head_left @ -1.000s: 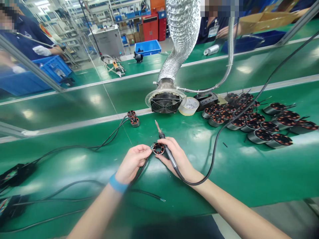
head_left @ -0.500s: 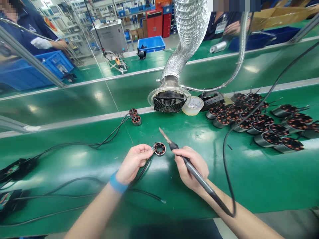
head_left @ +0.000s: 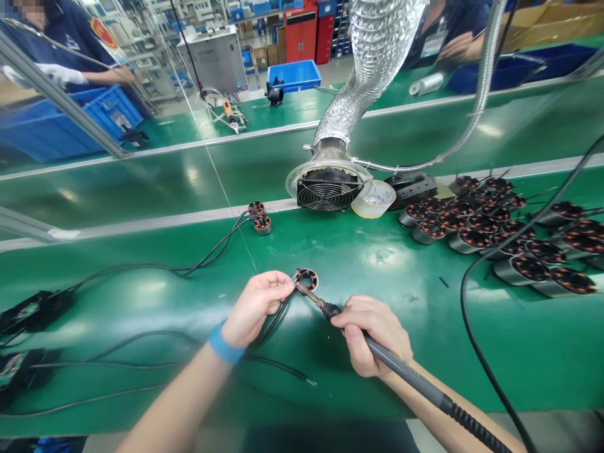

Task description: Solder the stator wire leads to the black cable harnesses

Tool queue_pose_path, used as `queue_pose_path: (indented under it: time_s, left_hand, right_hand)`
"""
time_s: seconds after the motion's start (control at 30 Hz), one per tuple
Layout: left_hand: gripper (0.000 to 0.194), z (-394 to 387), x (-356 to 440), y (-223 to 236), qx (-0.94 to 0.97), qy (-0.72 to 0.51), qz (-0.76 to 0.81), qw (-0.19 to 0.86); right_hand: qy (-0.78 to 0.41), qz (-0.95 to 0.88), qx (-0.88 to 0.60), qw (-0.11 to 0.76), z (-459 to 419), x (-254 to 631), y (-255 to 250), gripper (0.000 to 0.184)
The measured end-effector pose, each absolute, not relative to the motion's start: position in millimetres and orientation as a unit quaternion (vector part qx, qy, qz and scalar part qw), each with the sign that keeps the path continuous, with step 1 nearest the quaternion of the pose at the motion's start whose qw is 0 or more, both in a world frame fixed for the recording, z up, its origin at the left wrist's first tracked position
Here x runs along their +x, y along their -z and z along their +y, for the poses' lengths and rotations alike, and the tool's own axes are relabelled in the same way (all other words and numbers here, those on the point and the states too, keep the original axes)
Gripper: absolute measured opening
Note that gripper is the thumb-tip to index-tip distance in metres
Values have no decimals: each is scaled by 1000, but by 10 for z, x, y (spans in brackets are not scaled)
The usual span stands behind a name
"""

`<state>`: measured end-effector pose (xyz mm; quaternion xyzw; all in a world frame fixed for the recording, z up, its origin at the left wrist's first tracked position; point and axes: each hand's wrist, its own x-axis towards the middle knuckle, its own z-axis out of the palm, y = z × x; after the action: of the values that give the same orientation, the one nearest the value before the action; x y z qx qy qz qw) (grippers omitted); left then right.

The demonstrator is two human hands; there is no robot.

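Observation:
My right hand is closed around the grey handle of a soldering iron. The iron's tip rests at the left part of a motor stator, a ring with copper windings lying on the green bench. Beside the ring's left edge, my left hand pinches the thin end of a wire. A black cable runs down from there under that hand. Fingertips hide part of the wire and where it meets the stator.
A fume duct with a round fan guard hangs behind the stator, a tape roll beside it. Several stators stand at the right. Two cabled stators sit back left. The iron's cord loops at right. Co-workers stand across the bench.
My right hand has brought the soldering iron down and left, so its tip now reaches the stator. My left hand keeps its pinch beside the ring. The view has shifted slightly.

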<state>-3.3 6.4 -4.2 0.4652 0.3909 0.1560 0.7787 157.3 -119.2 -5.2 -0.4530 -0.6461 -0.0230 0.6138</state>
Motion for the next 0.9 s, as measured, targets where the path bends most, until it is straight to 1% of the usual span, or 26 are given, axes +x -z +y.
queue_pose_path:
  time_s: [0.3,0.53,0.9]
  left_hand:
    - [28,57,-37,42,465,-158,390,779]
    - [28,51,-23,40,465,-155,390,780]
    - [27,45,-32,38,475,-158,391,772]
  right_hand:
    - [12,-650,-451,611,-1191,1555,52,23]
    - [31,-633,-449,630,-1209,1576,96,26]
    - [46,-609,-461,644,-1200,1568,138,25]
